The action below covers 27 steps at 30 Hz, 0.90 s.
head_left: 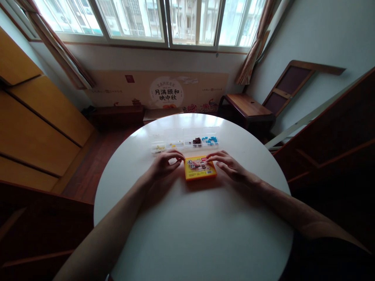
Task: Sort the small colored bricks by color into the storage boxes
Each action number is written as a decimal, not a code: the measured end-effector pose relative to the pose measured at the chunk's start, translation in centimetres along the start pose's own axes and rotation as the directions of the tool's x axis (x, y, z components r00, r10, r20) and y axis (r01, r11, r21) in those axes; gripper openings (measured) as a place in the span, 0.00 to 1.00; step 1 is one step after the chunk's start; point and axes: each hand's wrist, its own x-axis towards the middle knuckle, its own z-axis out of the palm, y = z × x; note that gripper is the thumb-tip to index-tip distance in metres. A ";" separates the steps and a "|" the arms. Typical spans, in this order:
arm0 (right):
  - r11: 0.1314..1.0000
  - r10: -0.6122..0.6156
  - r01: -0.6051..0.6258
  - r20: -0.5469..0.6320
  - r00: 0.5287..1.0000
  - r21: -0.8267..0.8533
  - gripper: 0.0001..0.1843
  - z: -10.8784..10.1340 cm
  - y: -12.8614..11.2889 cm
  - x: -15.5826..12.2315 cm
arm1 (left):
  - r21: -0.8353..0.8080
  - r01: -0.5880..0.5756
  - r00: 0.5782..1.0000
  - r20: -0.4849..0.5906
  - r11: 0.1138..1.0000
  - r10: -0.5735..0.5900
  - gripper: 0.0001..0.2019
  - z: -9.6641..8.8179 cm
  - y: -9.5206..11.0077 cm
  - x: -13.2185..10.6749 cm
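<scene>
A small yellow-orange box [200, 168] with a printed picture lies flat near the middle of the round white table [193, 230]. My left hand [164, 163] rests on the table at the box's left edge, its fingers curled with the tips near the box's far left corner. My right hand [227, 164] lies at the box's right edge, its fingers spread and the fingertips touching the box's far right corner. Neither hand lifts the box.
Beyond the box stands a clear plastic compartment tray [184, 141] holding small yellow, dark brown and blue pieces. A wooden side table [246, 106] and a leaning frame stand at the right wall. Wooden cabinets [35, 117] line the left, with a printed board under the window.
</scene>
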 end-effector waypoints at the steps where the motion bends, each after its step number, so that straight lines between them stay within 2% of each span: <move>1: 0.999 -0.023 0.024 0.025 0.999 -0.026 0.24 0.0 -0.1 0.0 | 0.000 -0.002 1.000 0.017 1.000 0.002 0.08 -0.1 0.1 0.0; 4: 0.991 -0.068 0.076 0.071 0.995 -0.108 0.22 0.4 -0.4 0.1 | 0.018 -0.007 0.996 0.089 1.000 0.005 0.07 -0.4 0.7 0.0; 5: 0.986 -0.082 0.093 0.081 0.993 -0.136 0.25 0.6 -0.4 0.2 | 0.029 -0.015 0.993 0.121 0.999 0.011 0.09 -0.5 0.9 0.0; 8: 0.970 -0.112 0.132 0.107 0.988 -0.202 0.47 1.7 -0.2 0.6 | 0.055 -0.047 0.977 0.208 0.997 0.035 0.25 -0.4 1.1 0.1; 10: 0.967 -0.103 0.128 0.119 0.988 -0.221 0.53 2.4 0.0 1.0 | 0.056 -0.056 0.971 0.237 0.997 0.041 0.31 -0.3 1.0 0.1; 15: 0.975 -0.068 0.099 0.156 0.985 -0.199 0.50 2.3 0.0 1.6 | 0.050 -0.037 0.965 0.261 0.998 0.023 0.32 0.0 0.8 0.0; 18: 0.988 -0.032 0.058 0.175 0.984 -0.143 0.50 0.7 -0.1 1.3 | 0.078 -0.013 0.961 0.278 0.997 -0.009 0.35 -0.1 1.0 -0.1; 21: 0.996 0.010 0.005 0.158 0.987 -0.090 0.51 -2.0 0.6 0.3 | 0.102 -0.001 0.960 0.278 0.995 -0.027 0.34 0.0 1.1 -0.1; 24: 0.991 0.100 -0.092 0.087 0.991 -0.094 0.54 -5.7 2.6 -1.1 | 0.121 -0.005 0.961 0.274 0.993 -0.028 0.30 0.2 1.0 0.0; 27: 0.965 0.227 -0.218 0.051 0.972 -0.148 0.56 -9.7 5.6 -2.6 | 0.137 -0.014 0.963 0.267 0.990 -0.023 0.27 0.4 0.9 0.0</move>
